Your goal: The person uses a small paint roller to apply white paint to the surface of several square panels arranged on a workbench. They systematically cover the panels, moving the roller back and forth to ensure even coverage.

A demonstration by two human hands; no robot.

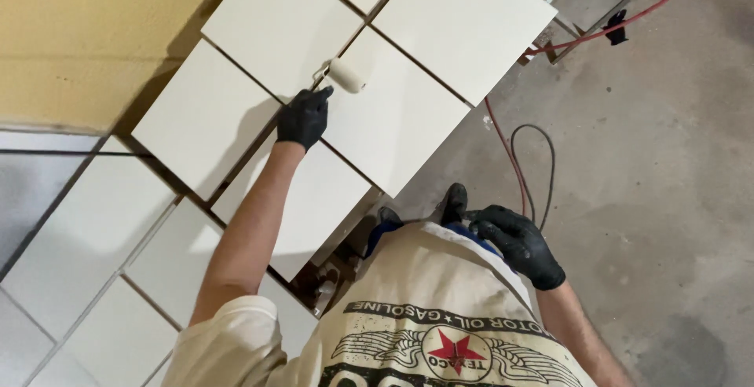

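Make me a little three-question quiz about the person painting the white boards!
1. True or false: the left hand holds a small paint roller.
2. What does the roller rest on?
A. the concrete floor
B. a white panel
C. the yellow wall
3. Fill in: both hands wear ____ gloves.

Key
1. True. The left hand grips the roller's handle.
2. B. The roller sits on a white panel near its edge.
3. Black. The right hand, also gloved, is at the person's waist and holds no tool.
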